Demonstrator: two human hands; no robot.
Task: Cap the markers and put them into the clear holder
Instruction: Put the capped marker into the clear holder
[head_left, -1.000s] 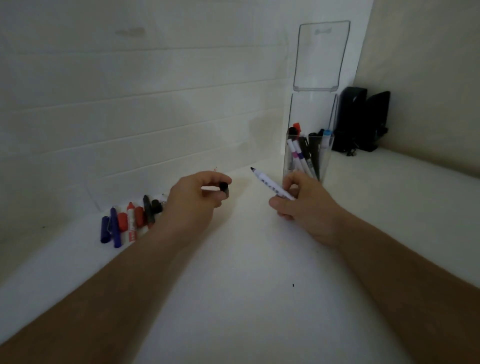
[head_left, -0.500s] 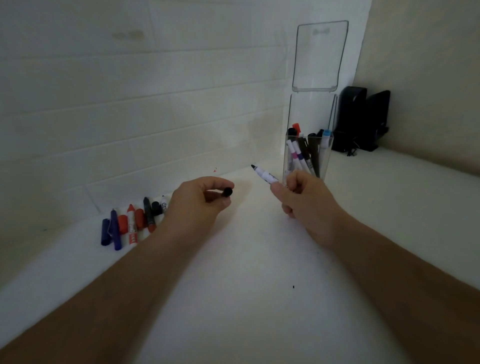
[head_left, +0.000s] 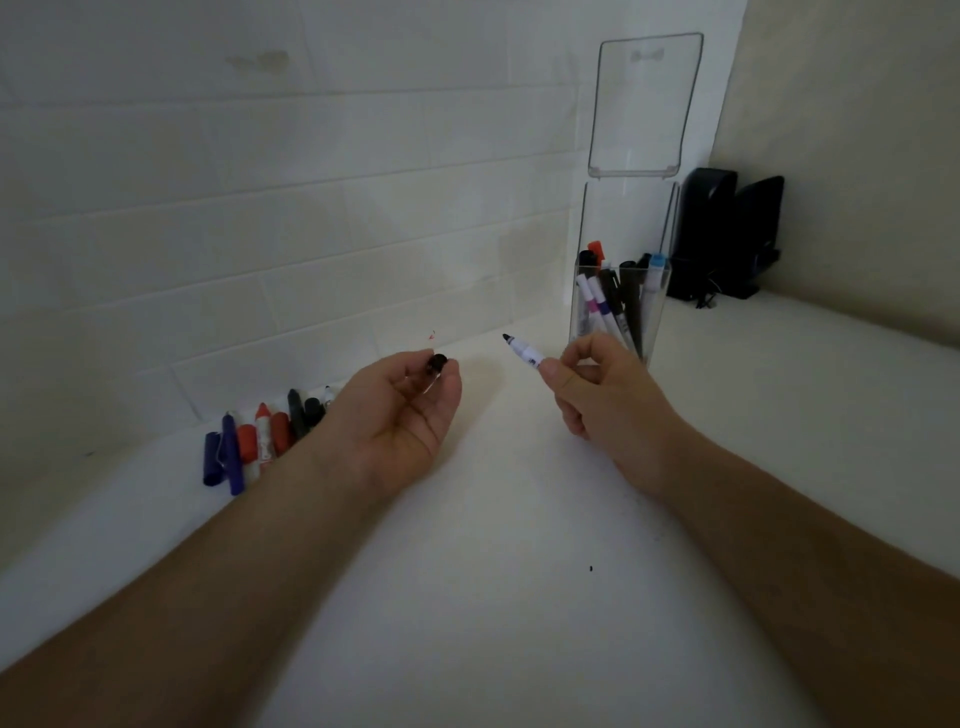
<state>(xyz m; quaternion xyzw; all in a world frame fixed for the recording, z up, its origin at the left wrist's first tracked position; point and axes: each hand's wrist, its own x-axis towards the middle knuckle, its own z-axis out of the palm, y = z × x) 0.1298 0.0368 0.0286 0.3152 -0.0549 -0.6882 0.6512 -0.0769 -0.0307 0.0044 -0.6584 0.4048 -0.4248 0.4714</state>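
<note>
Above the white counter (head_left: 493, 597), the left hand (head_left: 400, 415) has rolled palm-up since a second ago and pinches a small black cap (head_left: 438, 362) in its fingertips, mouth now turned toward the pen. The right hand (head_left: 602, 395) has slid up the barrel and grips an uncapped white marker with a black tip (head_left: 522, 352), tip aimed at the cap but apart from it. Capping looks imminent. Behind, the tall clear plastic holder (head_left: 618, 312) already keeps roughly six or seven capped markers; overlap blurs the count. By the wall, a loose row of markers and caps (head_left: 260, 436) waits, about eight pieces.
</note>
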